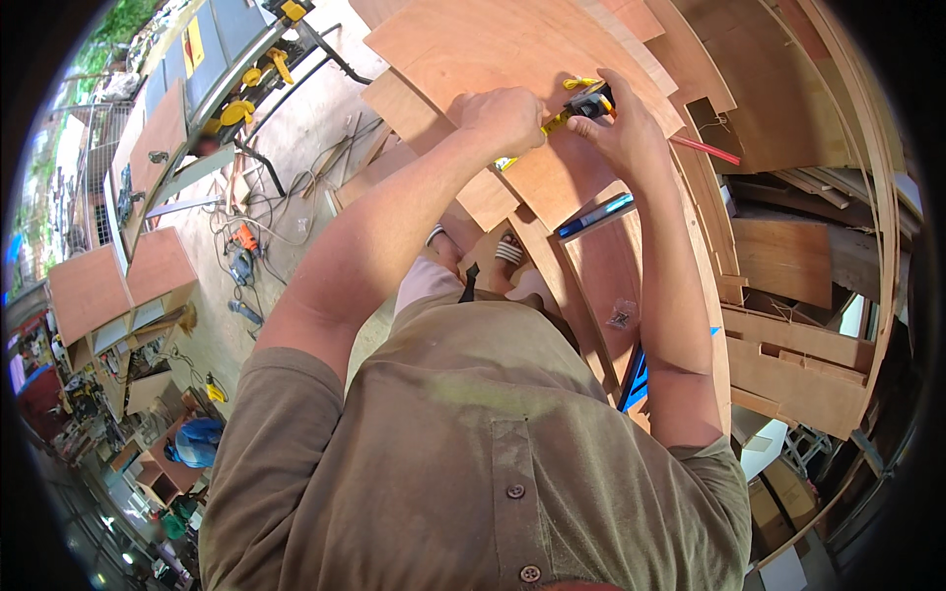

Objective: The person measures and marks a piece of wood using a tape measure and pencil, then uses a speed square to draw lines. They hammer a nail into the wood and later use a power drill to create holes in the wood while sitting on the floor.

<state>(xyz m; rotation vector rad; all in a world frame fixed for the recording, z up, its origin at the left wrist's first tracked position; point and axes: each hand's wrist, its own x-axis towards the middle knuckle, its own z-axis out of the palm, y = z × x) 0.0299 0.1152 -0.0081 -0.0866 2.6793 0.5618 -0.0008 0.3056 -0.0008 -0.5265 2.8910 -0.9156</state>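
Over a stack of plywood sheets (512, 49), my right hand (636, 133) grips a black and yellow tape measure (589, 102) by its case. A short stretch of yellow blade runs left from the case to my left hand (501, 116). That hand is closed, with its fingers mostly hidden under the knuckles. A bit of yellow tape shows again below it, beside the wrist. A blue pen-like marker (595, 215) lies on the wood below my right hand. To the right of that wrist sits a red pencil-like stick (706, 150).
Wood panels and offcuts (788, 261) are piled on the right. A table saw (222, 74) stands at upper left. An orange power tool (244, 236) and tangled cords lie on the floor, with cut boxes (128, 276) farther left.
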